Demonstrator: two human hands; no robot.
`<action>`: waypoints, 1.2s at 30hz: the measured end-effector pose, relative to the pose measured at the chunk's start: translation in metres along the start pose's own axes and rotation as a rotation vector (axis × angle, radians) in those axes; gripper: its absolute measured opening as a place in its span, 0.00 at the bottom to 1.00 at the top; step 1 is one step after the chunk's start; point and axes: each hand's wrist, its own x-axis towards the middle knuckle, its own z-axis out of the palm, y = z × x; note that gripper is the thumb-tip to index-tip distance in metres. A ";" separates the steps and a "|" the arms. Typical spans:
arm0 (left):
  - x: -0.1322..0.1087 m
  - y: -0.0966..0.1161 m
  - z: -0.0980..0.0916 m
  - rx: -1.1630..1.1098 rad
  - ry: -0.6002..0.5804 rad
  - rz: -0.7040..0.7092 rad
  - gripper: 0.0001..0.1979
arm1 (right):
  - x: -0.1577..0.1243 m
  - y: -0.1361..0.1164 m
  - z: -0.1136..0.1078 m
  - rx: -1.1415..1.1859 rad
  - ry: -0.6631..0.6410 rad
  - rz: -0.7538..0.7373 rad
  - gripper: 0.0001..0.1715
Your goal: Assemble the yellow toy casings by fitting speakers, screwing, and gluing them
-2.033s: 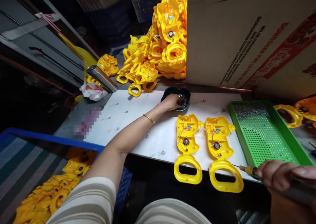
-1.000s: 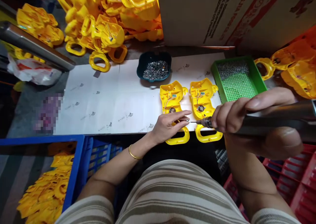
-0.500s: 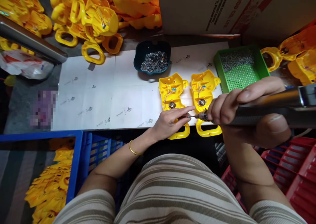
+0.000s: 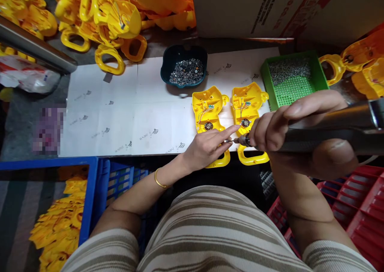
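Observation:
My right hand (image 4: 270, 132) is wrapped round an electric screwdriver (image 4: 327, 126), which lies almost level and points left. Its thin bit reaches the fingertips of my left hand (image 4: 207, 146), where thumb and a finger are pinched together. What sits between them at the bit's tip is too small to make out. Beneath and just beyond my hands, two yellow plastic half shells with loop handles lie side by side, a left shell (image 4: 207, 100) and a right shell (image 4: 244, 96). Each shows a round speaker, a small green circuit board and thin wires. My left hand partly covers the left shell.
A dark green bowl (image 4: 168, 74) of small metal parts and a green basket (image 4: 325, 80) of screws stand on the white board (image 4: 120, 116). Yellow shells (image 4: 120, 20) are heaped at the back left. A carton (image 4: 228, 16) stands behind; blue (image 4: 95, 200) and red crates (image 4: 360, 208) flank me.
The whole view has shifted slightly. My hands and the screwdriver hold nearly the same pose, with the bit's tip still at my left fingertips. Both shells stay in place.

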 end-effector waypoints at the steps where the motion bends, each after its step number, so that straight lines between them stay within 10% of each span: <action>1: 0.000 0.000 -0.002 0.018 -0.002 0.000 0.24 | 0.000 0.000 -0.001 -0.006 0.010 -0.008 0.19; 7: -0.023 -0.015 -0.010 0.315 0.158 -0.235 0.36 | -0.004 0.005 0.013 -0.101 0.255 -0.073 0.15; 11: -0.040 -0.023 0.002 0.283 0.053 -0.445 0.50 | 0.000 0.018 0.018 -0.085 0.353 -0.145 0.14; 18: -0.033 -0.009 0.027 0.219 0.027 -0.494 0.51 | 0.015 0.041 0.017 -0.091 0.245 -0.262 0.12; 36: -0.029 -0.002 0.034 0.211 0.075 -0.538 0.50 | 0.004 0.074 0.011 -0.150 0.304 0.066 0.23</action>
